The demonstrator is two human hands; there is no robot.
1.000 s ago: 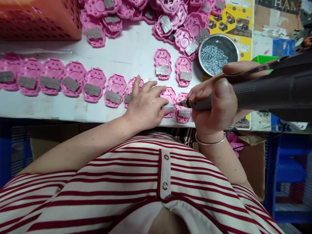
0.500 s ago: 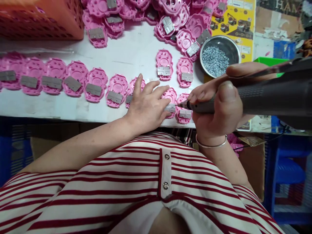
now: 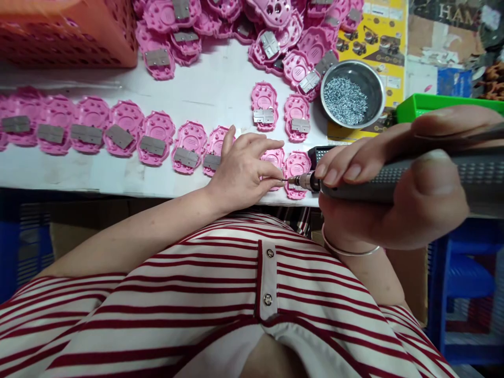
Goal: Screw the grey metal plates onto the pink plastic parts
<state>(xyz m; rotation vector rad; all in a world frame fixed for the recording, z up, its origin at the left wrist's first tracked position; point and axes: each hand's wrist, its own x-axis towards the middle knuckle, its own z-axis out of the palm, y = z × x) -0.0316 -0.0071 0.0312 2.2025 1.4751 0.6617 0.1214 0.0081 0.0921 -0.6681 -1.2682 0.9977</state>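
Note:
My right hand (image 3: 394, 178) is wrapped round a dark grey electric screwdriver (image 3: 464, 173), which lies nearly level and points left. Its thin bit reaches the fingertips of my left hand (image 3: 246, 170). There my left thumb and index finger are pinched together; whatever sits between them is too small to make out. Under those fingers lies a pink plastic shell (image 3: 274, 156), partly covered by the hand. Just right of it, beneath the bit, is another pink shell (image 3: 297, 163), its metal plate mostly hidden by the screwdriver's tip.
A row of pink shells with grey metal plates (image 3: 153, 146) runs left. Two more shells (image 3: 264, 100) lie ahead, before a heap of them (image 3: 275, 50). A steel bowl of screws (image 3: 380, 100), a green tray (image 3: 409, 107) and an orange basket (image 3: 132, 37) stand around.
The screwdriver and my right hand have moved right and closer to the camera, uncovering a black box edge. My left thumb and index finger have closed together at the bit's tip.

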